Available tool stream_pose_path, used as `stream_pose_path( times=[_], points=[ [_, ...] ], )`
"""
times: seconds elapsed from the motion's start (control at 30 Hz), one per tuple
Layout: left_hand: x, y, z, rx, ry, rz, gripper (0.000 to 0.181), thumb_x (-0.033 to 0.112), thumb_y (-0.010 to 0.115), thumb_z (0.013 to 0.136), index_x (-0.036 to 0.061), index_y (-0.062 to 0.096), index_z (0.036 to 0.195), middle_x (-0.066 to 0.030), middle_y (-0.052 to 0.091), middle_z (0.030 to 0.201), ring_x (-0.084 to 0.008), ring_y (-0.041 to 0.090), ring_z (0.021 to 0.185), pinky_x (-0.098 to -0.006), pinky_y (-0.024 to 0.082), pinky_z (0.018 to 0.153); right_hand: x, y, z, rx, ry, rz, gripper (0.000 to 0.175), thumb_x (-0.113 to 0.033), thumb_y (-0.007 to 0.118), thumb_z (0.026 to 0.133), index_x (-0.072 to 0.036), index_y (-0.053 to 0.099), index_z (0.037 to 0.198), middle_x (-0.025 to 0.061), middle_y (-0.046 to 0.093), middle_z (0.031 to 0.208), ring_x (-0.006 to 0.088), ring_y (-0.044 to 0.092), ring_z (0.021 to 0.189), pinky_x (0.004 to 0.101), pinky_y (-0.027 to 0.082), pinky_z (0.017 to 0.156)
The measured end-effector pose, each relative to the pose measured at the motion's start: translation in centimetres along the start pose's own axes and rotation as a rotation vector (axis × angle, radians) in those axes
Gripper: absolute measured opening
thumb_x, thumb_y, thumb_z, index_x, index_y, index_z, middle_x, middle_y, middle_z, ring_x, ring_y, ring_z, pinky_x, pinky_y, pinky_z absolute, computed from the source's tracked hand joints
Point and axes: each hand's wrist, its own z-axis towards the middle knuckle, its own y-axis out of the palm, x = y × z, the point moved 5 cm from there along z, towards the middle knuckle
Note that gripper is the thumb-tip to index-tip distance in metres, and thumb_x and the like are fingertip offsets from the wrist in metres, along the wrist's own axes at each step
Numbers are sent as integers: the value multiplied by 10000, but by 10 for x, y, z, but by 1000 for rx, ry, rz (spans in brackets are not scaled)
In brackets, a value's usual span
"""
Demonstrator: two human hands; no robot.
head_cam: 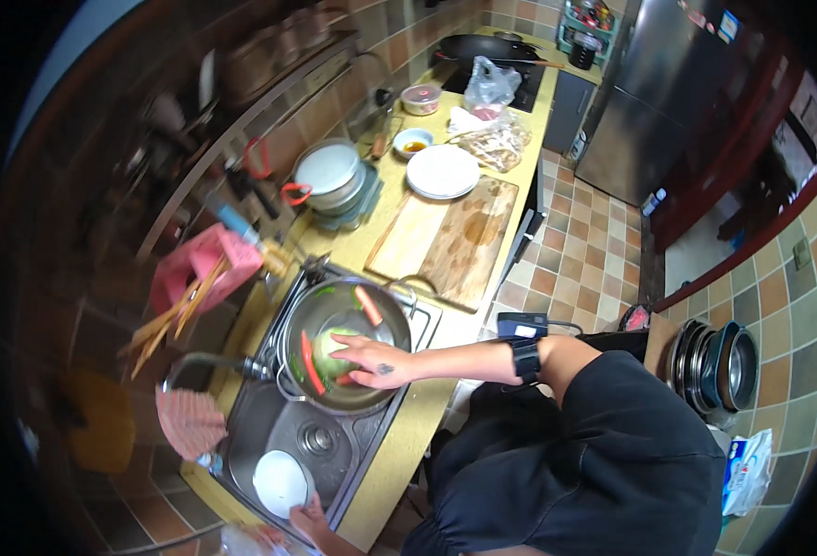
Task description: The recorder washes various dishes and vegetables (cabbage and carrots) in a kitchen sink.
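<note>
My left hand [309,520] grips the rim of a white bowl [280,483] over the sink basin [269,424]. My right hand [377,363] reaches into a steel pot [398,320], its fingers spread over a pale green round vegetable [325,351]; whether they press on it I cannot tell. Also in the pot are a red chili pepper [308,361], an orange-red piece like a carrot [369,306] and green pepper pieces [324,291]. The pot sits across the sink's upper end, next to the faucet [252,367].
A wooden cutting board [478,236] with white plates [443,170] at its far end lies beyond the pot. Stacked lidded bowls [326,167], a small sauce bowl [413,142] and plastic bags [495,139] line the counter. A pink holder [203,267] with chopsticks hangs over the sink's back edge.
</note>
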Motion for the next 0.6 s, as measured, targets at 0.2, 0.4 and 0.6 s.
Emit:
stream_pose_path(
  times=[0.2,0.4,0.6],
  points=[
    [-111,165,-82,-241,-122,-33,420,134,483,736,53,441,1147,-127,542,1078,-290,530,977,-447,471,803,116,-167,-97,-78,390,181,442,-190,535,787,18,454,1169,230,454,1188,306,424,1139,347,366,930],
    [-215,360,-166,-406,-274,142,451,191,493,803,75,359,1218,-108,479,1165,-276,490,1015,-456,459,806,141,-270,-149,-165,685,685,714,-495,527,799,-6,320,1275,170,411,1246,235,442,1122,319,433,849],
    [-327,512,-192,-695,-438,336,481,118,431,832,46,258,1275,-149,383,1255,-301,423,1130,-518,441,852,164,-329,-138,-16,828,962,733,-424,511,837,-68,139,1359,126,388,1264,257,473,1074,318,525,679]
  ],
)
